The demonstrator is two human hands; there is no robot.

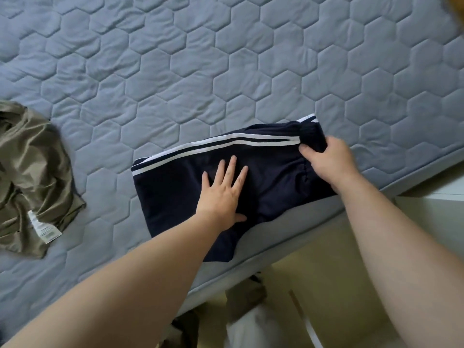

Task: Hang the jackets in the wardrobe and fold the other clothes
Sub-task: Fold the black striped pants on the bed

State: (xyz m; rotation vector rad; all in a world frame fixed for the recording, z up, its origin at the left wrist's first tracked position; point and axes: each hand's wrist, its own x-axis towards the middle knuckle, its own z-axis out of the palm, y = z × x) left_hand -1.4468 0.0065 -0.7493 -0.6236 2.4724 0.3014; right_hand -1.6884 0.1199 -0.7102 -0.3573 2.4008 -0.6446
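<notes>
Folded navy track pants (175, 194) with white side stripes lie near the bed's front edge, one corner hanging slightly over it. My left hand (224, 190) presses flat on the middle of the pants, fingers straight and spread. My right hand (326, 162) grips the ribbed end of the pants at their right side, fingers curled round the bunched fabric.
A crumpled olive-green garment (32, 177) with a white care label lies at the left on the grey quilted bedspread (175, 59). The bed edge runs diagonally at lower right, with pale floor (326, 285) and my legs below it.
</notes>
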